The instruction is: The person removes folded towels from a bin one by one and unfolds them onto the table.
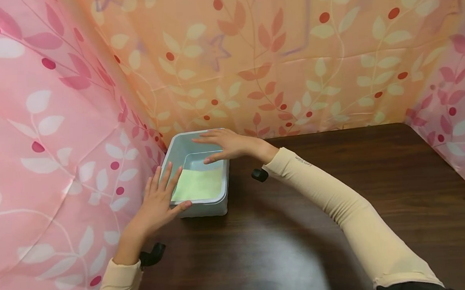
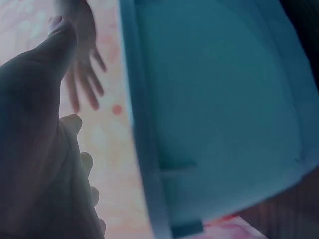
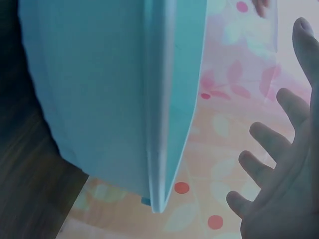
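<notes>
Pink leaf-print cloth [image 1: 44, 127] hangs at my left, and an orange cloth [image 1: 260, 61] with leaves, red dots and faint purple stars spans the back, behind the dark wood-grained surface [image 1: 358, 161]. My left hand [image 1: 161, 200], in a cream left sleeve [image 1: 119, 282] with a black device [image 1: 153, 254] at the wrist, has its fingers spread over the bin's near left corner, pinching nothing. The bin [image 1: 204, 210] stands on the surface's left part, near the back: pale grey-blue, open-topped, round-cornered, with a thick rim. A flat yellow-green piece [image 1: 199, 184] lies in its near part; I can't tell what it is. My right hand [image 1: 230, 146] hangs over the bin's far right side, palm down, its fingers parted and holding nothing. Small dark lettering [image 1: 303, 161] on my cream right sleeve [image 1: 352, 209] seems to read "Let's Slim".
</notes>
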### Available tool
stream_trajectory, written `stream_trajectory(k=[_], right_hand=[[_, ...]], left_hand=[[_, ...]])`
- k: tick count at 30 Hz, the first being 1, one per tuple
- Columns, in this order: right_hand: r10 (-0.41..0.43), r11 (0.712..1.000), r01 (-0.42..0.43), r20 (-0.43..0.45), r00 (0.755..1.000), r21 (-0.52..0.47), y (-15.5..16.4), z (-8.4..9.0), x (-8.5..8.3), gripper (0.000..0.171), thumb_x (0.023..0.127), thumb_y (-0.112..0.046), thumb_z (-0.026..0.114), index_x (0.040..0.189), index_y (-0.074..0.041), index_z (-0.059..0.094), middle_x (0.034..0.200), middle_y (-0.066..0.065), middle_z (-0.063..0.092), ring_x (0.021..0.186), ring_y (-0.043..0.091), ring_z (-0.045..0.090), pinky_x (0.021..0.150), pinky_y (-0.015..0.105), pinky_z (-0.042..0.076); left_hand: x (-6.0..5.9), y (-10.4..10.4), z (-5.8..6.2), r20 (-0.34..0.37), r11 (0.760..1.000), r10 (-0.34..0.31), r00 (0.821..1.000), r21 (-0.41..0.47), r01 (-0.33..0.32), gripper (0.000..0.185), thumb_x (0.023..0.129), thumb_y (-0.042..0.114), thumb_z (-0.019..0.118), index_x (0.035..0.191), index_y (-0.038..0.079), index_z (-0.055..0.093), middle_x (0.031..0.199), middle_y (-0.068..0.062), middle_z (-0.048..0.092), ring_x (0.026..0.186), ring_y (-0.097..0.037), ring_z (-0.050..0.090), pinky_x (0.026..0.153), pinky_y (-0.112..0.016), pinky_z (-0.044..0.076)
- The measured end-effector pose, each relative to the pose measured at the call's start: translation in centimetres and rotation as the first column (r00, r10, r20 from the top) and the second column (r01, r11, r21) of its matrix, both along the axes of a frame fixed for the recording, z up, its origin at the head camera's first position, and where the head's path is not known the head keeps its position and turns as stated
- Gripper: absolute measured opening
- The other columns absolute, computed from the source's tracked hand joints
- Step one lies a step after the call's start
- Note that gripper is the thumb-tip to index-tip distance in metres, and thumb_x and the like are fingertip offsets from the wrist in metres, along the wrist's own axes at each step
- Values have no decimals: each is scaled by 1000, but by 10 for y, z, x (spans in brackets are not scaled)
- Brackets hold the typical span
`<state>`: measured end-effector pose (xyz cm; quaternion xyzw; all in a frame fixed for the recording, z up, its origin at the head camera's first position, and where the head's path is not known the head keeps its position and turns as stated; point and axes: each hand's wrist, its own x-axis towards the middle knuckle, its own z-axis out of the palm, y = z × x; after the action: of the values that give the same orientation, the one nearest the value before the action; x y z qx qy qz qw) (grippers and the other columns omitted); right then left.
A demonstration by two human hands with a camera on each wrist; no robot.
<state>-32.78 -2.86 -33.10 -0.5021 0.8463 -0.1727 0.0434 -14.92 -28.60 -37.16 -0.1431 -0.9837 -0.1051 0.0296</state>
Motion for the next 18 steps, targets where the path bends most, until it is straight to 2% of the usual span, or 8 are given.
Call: stream_trajectory(k=[8,12,18], right_hand=[[-22,999,28,121,992,-43,-28,9,-19,81,89,-62,61,157,-32,28,164,-3,29,153,20,26,125,45,23],[-47,996,63,218,975,-68,-39,11,-24,82,88,-62,63,156,-32,30,164,-4,30,152,17,28,125,41,26],[-107,985,145,332,937,-91,-52,10,-29,84,85,-64,65,156,-36,29,165,-5,26,153,18,25,124,44,27]], left_hand=[[-5,-22,-9,58,997,65,996,43,-68,93,91,58,57,161,25,5,168,-16,-5,153,-44,-14,117,-71,-6],[-6,-26,-10,80,995,92,993,40,-96,92,92,59,54,161,22,5,168,-17,-6,153,-44,-14,117,-70,-7],[-9,-30,-16,69,992,122,990,16,-123,93,94,62,51,161,18,3,168,-14,-8,153,-44,-12,117,-70,-2]])
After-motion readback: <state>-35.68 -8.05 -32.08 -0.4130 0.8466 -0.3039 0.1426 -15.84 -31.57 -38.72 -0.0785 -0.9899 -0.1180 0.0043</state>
